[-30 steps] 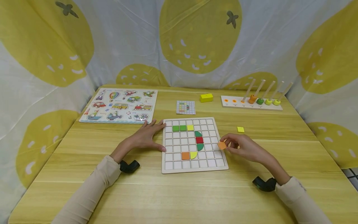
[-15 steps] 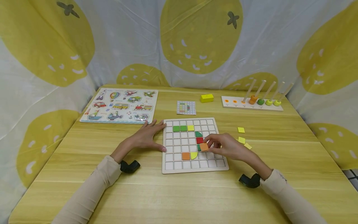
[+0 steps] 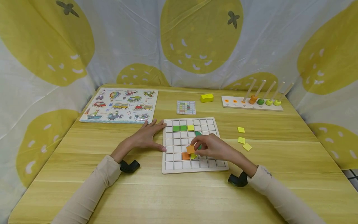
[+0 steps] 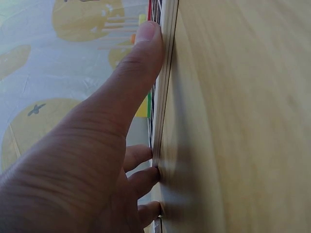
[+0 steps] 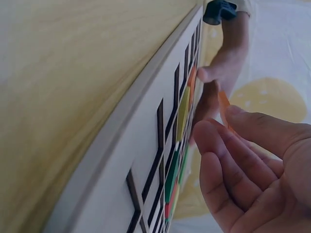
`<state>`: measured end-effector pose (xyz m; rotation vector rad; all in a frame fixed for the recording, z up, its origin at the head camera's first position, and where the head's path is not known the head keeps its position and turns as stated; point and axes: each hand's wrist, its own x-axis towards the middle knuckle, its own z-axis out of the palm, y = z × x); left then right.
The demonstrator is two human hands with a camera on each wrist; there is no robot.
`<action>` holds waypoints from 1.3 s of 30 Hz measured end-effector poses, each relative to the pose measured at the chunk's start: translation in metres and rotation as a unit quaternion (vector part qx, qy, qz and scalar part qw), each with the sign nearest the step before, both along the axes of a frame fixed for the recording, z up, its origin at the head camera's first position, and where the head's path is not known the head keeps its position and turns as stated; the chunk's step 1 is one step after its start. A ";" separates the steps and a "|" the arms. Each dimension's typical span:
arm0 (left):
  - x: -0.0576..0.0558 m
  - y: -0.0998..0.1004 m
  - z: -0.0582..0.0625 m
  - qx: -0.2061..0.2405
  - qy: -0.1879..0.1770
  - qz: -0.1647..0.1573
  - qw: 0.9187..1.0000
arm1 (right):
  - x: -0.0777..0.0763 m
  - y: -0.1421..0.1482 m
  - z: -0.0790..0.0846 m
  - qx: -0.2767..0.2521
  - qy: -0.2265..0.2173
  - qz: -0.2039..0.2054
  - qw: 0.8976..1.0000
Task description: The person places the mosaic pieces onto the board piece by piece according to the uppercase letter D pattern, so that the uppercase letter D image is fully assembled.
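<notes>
My right hand (image 3: 213, 146) pinches an orange square tile (image 3: 190, 149) between thumb and fingers, above the white grid board (image 3: 173, 167). In the right wrist view the held orange tile (image 5: 224, 105) stands off the board's surface. Beneath it lie another orange tile (image 3: 185, 156) and a yellow quarter-round tile (image 3: 193, 156), partly covered. Two green squares (image 3: 179, 128) and a yellow square (image 3: 190, 128) sit in an upper row. Green quarter-rounds (image 3: 198, 133) show beside my fingers; the red tile is hidden in the head view. My left hand (image 3: 146, 136) rests on the board's left edge, fingers spread.
Three loose yellow tiles (image 3: 241, 140) lie right of the board. Behind it are a small pattern card (image 3: 186, 107) and a yellow block (image 3: 207, 98). A vehicle puzzle (image 3: 120, 105) stands back left, a peg counter with rings (image 3: 251, 104) back right.
My right hand has carried the orange tile leftward from the board's right edge to over its lower middle. Two more yellow tiles on the table have come into sight. My left hand stays put.
</notes>
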<state>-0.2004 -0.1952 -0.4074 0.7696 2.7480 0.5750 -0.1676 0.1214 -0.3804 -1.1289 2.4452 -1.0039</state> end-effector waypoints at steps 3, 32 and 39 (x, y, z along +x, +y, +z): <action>0.000 0.000 0.000 0.004 0.002 -0.002 1.000 | 0.001 -0.007 0.000 0.005 0.001 0.006 1.000; 0.000 0.000 0.000 -0.001 -0.008 0.010 1.000 | 0.003 -0.047 -0.006 0.090 0.027 0.017 0.995; 0.001 0.000 0.000 0.004 -0.004 0.005 1.000 | 0.003 -0.050 -0.006 0.099 0.032 0.018 0.994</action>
